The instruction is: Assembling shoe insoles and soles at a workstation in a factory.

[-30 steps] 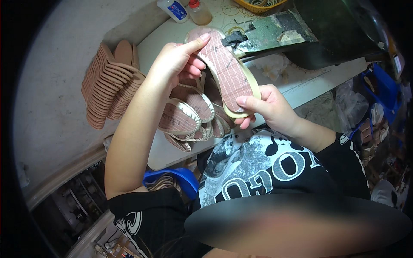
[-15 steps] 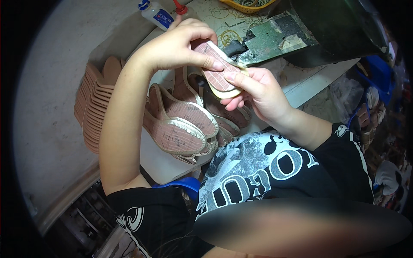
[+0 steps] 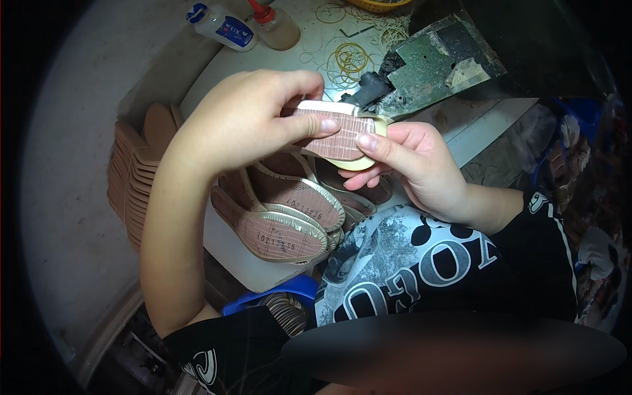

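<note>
Both hands hold one shoe insole point(image 3: 332, 139) with a pinkish-brown, lined face and a pale cream edging point(image 3: 382, 146) around its rounded end. My left hand point(image 3: 253, 112) grips it from the left, thumb flat on the face and fingers curled behind, mostly hidden. My right hand point(image 3: 421, 164) pinches the rounded end, thumb on top and fingers underneath. Just beyond the insole is the black head point(image 3: 370, 89) of a green machine point(image 3: 428, 66); whether they touch I cannot tell. Below the hands lies a pile of edged insoles point(image 3: 283, 237) with pleated pale rims.
A tall stack of brown insoles point(image 3: 135, 184) stands at the left by the wall. Behind are a white bottle point(image 3: 224, 27), a red-capped bottle point(image 3: 280, 29), loose rubber bands point(image 3: 351, 60), a hex key point(image 3: 359, 31) and a yellow basket point(image 3: 382, 5). A blue container point(image 3: 296, 287) sits below the table edge.
The held insole has turned from a steep slant to nearly level, its rounded end still in my right hand. My left hand has shifted left and lower, and both bottles now show more fully.
</note>
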`<state>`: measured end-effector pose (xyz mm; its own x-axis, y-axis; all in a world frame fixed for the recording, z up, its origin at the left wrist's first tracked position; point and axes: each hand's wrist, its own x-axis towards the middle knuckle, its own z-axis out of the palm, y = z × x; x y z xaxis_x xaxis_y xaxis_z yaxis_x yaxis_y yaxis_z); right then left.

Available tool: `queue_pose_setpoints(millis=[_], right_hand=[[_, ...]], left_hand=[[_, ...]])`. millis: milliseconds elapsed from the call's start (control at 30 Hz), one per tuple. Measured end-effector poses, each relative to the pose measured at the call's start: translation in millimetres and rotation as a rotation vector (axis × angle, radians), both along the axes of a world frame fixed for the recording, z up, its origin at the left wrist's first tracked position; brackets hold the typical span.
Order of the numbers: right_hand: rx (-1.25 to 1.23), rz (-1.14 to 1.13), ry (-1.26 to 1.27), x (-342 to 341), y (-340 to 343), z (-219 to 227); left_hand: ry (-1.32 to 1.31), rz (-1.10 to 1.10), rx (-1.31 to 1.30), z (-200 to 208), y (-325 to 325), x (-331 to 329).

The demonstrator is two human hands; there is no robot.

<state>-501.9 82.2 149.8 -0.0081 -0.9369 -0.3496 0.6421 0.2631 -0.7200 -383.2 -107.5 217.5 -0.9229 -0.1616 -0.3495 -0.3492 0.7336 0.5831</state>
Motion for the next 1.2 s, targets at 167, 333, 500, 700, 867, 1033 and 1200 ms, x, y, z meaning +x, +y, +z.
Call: queue_pose_setpoints(millis=[167, 333, 500, 700, 867, 1033, 1200], right_hand=[[-0.003, 0.049, 0.003, -5, -4, 3], [-0.012, 0.087, 0.019, -8, -11, -10], [0.0, 0.072, 0.039, -7, -24, -20], [-0.004, 0.054, 0.036, -11, -47, -30], [0.04, 0.058, 0.036, -10, -60, -28], [0.039, 0.056, 0.05, -11, -67, -36], [-0.013, 0.084, 0.101, -16, -66, -43]], left_hand=[[-0.079, 0.13, 0.065, 0, 15, 10], [-0.183, 0.297, 0.167, -8, 28, 15], [-0.131, 0.454, 0.217, -24, 30, 23], [-0.174, 0.617, 0.401, -33, 22, 19], [-0.21, 0.743, 0.473, -48, 10, 24], [-0.199, 0.802, 0.497, -51, 10, 21], [-0.237, 0.84, 0.513, -44, 17, 19]])
